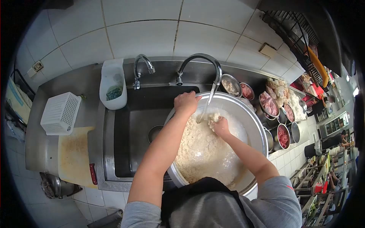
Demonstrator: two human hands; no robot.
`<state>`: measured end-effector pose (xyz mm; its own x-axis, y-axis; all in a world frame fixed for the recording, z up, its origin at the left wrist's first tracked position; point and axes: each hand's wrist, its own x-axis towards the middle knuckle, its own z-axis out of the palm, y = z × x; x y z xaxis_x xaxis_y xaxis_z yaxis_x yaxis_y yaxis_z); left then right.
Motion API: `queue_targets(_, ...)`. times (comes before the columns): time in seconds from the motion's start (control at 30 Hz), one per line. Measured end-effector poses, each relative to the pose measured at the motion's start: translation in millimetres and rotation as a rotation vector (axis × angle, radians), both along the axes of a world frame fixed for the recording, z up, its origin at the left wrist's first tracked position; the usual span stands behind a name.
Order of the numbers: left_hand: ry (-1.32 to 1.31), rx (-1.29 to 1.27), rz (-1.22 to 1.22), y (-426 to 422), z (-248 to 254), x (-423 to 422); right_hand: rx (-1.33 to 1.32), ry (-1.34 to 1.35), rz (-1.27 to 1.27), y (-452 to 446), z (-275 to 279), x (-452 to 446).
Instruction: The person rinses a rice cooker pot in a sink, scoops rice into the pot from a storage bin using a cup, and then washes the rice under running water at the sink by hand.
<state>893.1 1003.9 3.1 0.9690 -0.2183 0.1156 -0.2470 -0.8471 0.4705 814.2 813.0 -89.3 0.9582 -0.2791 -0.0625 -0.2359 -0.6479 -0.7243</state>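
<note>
A large round metal basin (pixel 262 152) sits over the right part of the sink, holding cloudy water and pale, wet, rice-like grains (pixel 190 148). At its far left rim is my left hand (pixel 185 102), with the fingers closed over the edge. My right hand (pixel 220 127) is inside the basin, closed on a pale lump of the grains (pixel 214 119). Beside it, water pours from the curved faucet (pixel 216 68) into the basin. The grains are heaped on the left, while milky water covers the right.
Left of the basin lie the dark sink (pixel 133 144), a second faucet (pixel 143 64) and a cut-open white container (pixel 114 91). Farther left are a white basket (pixel 61 114), a worn cutting board (pixel 76 155) and a red-handled knife (pixel 93 174). Bowls of raw meat (pixel 269 104) crowd the right.
</note>
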Motion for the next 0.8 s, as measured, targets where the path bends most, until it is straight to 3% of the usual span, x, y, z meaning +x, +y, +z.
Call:
queue_targets(0.03, 0.006, 0.002, -0.005, 0, 1, 0, -0.242, -0.091, -0.099, 9, -2, 3)
queue_targets(0.07, 0.009, 0.008, -0.002, -1, 1, 0, -0.243, -0.134, -0.126, 19, -4, 3)
queue_targets(0.13, 0.011, 0.020, 0.008, -1, 1, 0, -0.883, -0.141, -0.146, 43, -49, 11)
queue_targets(0.2, 0.017, 0.029, 0.000, -1, 3, 1, -1.031, -0.106, -0.001, 83, -81, -1)
queue_targets(0.37, 0.045, 0.023, -0.023, 0, 6, -1, -0.457, 0.320, 0.670, 112, -84, -74)
queue_targets(0.53, 0.029, 0.012, -0.023, 2, 6, -3, -0.184, 0.721, 0.992, 50, -35, -83)
queue_targets(0.67, -0.009, 0.018, -0.021, 2, 5, -4, 0.056, 0.830, 0.828, 6, -14, -26)
queue_targets(0.8, 0.002, 0.035, -0.024, 1, 6, -2, -0.271, 0.478, 0.618, 37, -64, -9)
